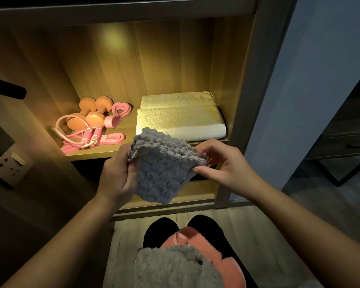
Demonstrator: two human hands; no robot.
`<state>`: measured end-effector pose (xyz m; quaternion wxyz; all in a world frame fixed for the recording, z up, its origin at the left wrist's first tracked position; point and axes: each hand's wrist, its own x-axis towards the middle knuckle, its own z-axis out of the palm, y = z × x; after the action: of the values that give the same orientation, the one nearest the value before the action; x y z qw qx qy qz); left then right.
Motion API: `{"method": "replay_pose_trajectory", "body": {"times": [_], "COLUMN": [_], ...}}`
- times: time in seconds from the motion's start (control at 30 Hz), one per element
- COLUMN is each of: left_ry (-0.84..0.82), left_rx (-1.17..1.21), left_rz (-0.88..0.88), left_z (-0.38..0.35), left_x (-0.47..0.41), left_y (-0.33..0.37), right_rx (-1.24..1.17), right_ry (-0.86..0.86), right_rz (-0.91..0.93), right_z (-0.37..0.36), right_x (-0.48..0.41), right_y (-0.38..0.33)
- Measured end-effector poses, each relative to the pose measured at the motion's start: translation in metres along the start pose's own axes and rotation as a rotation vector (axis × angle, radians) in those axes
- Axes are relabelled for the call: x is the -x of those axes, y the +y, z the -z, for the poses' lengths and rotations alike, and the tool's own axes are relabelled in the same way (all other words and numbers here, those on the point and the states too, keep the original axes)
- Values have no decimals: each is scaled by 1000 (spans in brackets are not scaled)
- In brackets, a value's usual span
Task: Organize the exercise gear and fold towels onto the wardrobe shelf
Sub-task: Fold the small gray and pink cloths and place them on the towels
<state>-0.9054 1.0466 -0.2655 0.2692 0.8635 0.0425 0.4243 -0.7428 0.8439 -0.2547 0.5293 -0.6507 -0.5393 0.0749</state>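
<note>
Hanging just in front of the wardrobe shelf [96,152], level with its front edge and not touching it, a fluffy grey towel [162,165] is held up as a small, rumpled square. Its top corner overlaps the shelf's front lip in this view. A narrow strip of bare board runs down the shelf's middle, and there is open height above everything on it, up to the board overhead. The left hand [116,177] is in front of the shelf's centre, with fingers curled behind the towel's left edge and the thumb pressed on its face. The right hand [222,163], in front of the shelf's right end, pinches the towel's right corner between thumb and forefinger, with the other fingers loosely spread. Two folded white towels [181,119] fill the shelf's right half, reaching its side wall [247,80]. On the shelf's left half lie two orange dumbbells [89,115], a pink jump rope [85,138] and pink resistance bands [117,112]. Well below the shelf, close to the camera, are another grey towel [175,269] and a coral towel [208,244]. A wall socket [8,165] sits left of the shelf.
</note>
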Motion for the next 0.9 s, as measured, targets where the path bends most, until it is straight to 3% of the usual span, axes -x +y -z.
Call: {"method": "replay_pose_trajectory", "body": {"times": [0.2, 0.4, 0.5, 0.63, 0.77, 0.9], "left_ry": [-15, -36, -93, -159, 3, 112], "left_rx": [11, -157, -121, 28, 150, 212], "left_rz": [-14, -18, 138, 344, 636, 844], "left_z": [0, 7, 0, -16, -23, -30], "left_x": [0, -9, -9, -11, -24, -31], "left_y": [2, -11, -18, -14, -12, -15], "right_rx": [30, 28, -32, -260, -712, -761], "right_ry": [-188, -355, -342, -235, -128, -154], "right_rz": [-9, -173, -231, -466, -693, -731], "right_z": [-1, 4, 1, -4, -28, -51], "right_x": [-10, -13, -14, -16, -2, 14], "right_y": [-6, 2, 6, 20, 32, 34]}}
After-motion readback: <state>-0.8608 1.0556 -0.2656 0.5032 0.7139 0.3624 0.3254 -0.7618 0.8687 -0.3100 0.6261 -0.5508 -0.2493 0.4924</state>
